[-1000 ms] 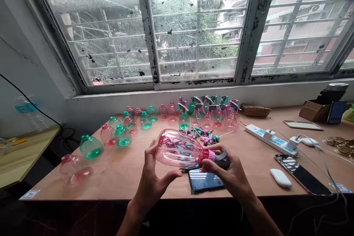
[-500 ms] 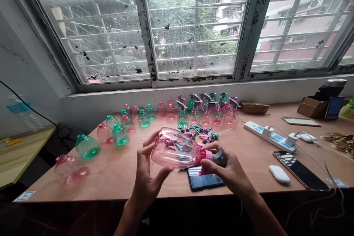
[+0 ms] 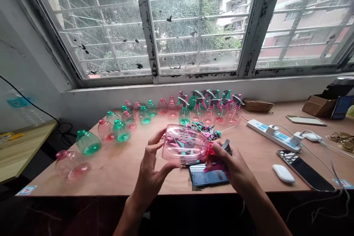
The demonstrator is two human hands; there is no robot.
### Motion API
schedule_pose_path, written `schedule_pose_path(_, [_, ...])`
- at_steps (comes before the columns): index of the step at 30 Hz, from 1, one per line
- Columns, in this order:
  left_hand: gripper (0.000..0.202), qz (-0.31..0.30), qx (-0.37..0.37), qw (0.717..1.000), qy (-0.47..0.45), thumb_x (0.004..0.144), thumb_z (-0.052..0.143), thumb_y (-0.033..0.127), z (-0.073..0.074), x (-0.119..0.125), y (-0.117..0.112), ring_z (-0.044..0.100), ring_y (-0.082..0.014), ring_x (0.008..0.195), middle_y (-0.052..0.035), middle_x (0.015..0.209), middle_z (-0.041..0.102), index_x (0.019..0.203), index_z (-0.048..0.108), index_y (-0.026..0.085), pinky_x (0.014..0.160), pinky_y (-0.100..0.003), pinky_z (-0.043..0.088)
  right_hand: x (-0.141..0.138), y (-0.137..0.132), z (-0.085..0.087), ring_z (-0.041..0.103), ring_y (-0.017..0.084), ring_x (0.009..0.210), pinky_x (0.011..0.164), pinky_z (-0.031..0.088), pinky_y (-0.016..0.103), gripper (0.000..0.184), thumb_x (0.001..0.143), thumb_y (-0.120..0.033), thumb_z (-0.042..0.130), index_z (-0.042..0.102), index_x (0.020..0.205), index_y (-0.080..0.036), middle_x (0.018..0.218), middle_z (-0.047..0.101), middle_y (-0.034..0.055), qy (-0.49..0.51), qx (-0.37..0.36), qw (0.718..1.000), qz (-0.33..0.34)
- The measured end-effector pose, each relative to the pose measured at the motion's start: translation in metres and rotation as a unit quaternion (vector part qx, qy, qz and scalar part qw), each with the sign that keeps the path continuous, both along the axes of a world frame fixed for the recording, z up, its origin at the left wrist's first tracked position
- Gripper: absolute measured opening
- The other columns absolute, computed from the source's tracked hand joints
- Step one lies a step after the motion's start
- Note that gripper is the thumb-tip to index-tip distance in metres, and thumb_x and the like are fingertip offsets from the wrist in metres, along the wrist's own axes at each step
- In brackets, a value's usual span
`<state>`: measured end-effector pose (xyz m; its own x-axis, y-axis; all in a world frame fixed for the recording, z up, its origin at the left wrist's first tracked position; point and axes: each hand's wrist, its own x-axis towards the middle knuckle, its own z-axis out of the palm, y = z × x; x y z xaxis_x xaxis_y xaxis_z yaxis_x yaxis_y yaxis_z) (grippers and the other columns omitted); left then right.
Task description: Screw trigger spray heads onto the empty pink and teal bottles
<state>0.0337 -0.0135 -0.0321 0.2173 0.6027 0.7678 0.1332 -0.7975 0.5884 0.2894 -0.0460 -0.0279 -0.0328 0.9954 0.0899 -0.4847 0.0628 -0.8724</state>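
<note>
From where I stand, the change is all in the right hand [image 3: 235, 166]: a moment ago its thumb lay below the neck, and now it rides over the top, with the fingers curled underneath. The grey spray head [image 3: 228, 146] pokes up past the thumb, sitting differently from before, so I take it that the head is being twisted on the bottle's threads; whether it is tight yet I can't tell. That hand is closed firmly around the neck end. The pink bottle [image 3: 185, 145] lies on its side in the air, having shifted slightly rightward, above the table [image 3: 116, 169] and just behind a phone [image 3: 210, 177] as I see it. The left hand [image 3: 153, 166] keeps a broad, loose hold on the base, fingers bent behind it and thumb stretched along the underside, its wrist rising from the table's near edge. Beyond the bottle, seen partly through it, loose spray heads [image 3: 211, 131] lie heaped.
</note>
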Motion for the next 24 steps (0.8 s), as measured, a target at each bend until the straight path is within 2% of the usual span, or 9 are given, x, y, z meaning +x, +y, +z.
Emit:
schedule_pose_path(4, [0.056,0.038,0.060,0.997,0.042,0.105,0.070,0.009,0.006,-0.003,0.000,0.050,-0.0272,0.161,-0.0097,0.172,0.050,0.151,0.054,0.036,0.132,-0.054,0.046,-0.004,0.001,-0.001,0.069,0.016,0.052,0.051,0.065,0.026,0.055,0.079,-0.063,0.097,0.078,0.071,-0.012,0.066,0.081,0.0089,0.000,-0.030,0.998,0.047])
schedule_pose_path(6, [0.065,0.041,0.047,0.996,0.057,0.101,0.079,0.015,0.008,-0.004,-0.003,0.048,-0.0310,0.163,-0.0135,0.173,0.048,0.155,0.049,0.035,0.133,-0.058,0.044,-0.008,0.001,-0.002,0.069,0.016,0.053,0.051,0.063,0.024,0.053,0.081,-0.062,0.096,0.076,0.072,-0.014,0.067,0.081,0.0074,0.006,-0.030,0.999,0.044])
schedule_pose_path(8, [0.076,0.021,0.021,0.997,0.065,0.094,0.090,0.028,0.008,-0.004,-0.006,0.039,-0.0368,0.167,-0.0174,0.178,0.041,0.155,0.046,0.033,0.134,-0.063,0.040,-0.012,0.002,-0.004,0.070,0.015,0.055,0.054,0.063,0.023,0.051,0.083,-0.063,0.094,0.076,0.075,-0.015,0.069,0.081,0.0058,0.009,-0.029,0.999,0.033])
schedule_pose_path(10, [0.069,0.005,0.005,0.999,0.046,0.095,0.087,0.036,0.007,-0.005,-0.008,0.035,-0.0377,0.170,-0.0168,0.180,0.039,0.152,0.047,0.033,0.135,-0.065,0.038,-0.013,0.003,-0.005,0.070,0.015,0.055,0.054,0.062,0.023,0.052,0.081,-0.063,0.096,0.077,0.076,-0.015,0.069,0.082,0.0063,0.004,-0.034,0.998,0.043])
schedule_pose_path(13, [0.057,-0.007,0.015,0.999,0.038,0.102,0.079,0.029,0.008,-0.008,-0.007,0.036,-0.0347,0.170,-0.0121,0.180,0.040,0.151,0.051,0.036,0.134,-0.064,0.040,-0.011,0.005,-0.005,0.067,0.014,0.049,0.051,0.062,0.023,0.056,0.079,-0.067,0.095,0.076,0.070,-0.015,0.059,0.077,0.0043,0.000,-0.051,0.996,0.072])
schedule_pose_path(17, [0.063,0.037,0.061,0.993,0.094,0.103,0.074,0.014,0.017,-0.017,-0.008,0.049,-0.0327,0.162,-0.0108,0.171,0.051,0.156,0.054,0.041,0.130,-0.058,0.048,-0.008,0.008,-0.004,0.064,0.012,0.045,0.048,0.060,0.021,0.060,0.074,-0.070,0.096,0.073,0.062,-0.016,0.052,0.070,0.0011,0.004,-0.072,0.993,0.089])
schedule_pose_path(21, [0.081,0.009,0.030,0.994,0.104,0.093,0.090,0.029,0.019,-0.012,-0.015,0.040,-0.0377,0.167,-0.0150,0.178,0.043,0.160,0.046,0.037,0.134,-0.064,0.041,-0.011,0.009,-0.008,0.064,0.012,0.045,0.049,0.060,0.021,0.059,0.072,-0.071,0.096,0.075,0.068,-0.016,0.055,0.073,0.0005,0.011,-0.083,0.992,0.094])
schedule_pose_path(24, [0.068,-0.012,0.044,0.998,0.049,0.099,0.083,0.030,0.013,-0.007,-0.013,0.038,-0.0341,0.169,-0.0100,0.180,0.041,0.157,0.048,0.040,0.135,-0.064,0.040,-0.013,0.010,-0.012,0.065,0.013,0.044,0.047,0.058,0.020,0.060,0.074,-0.073,0.094,0.076,0.067,-0.017,0.050,0.070,-0.0006,0.011,-0.101,0.989,0.105])
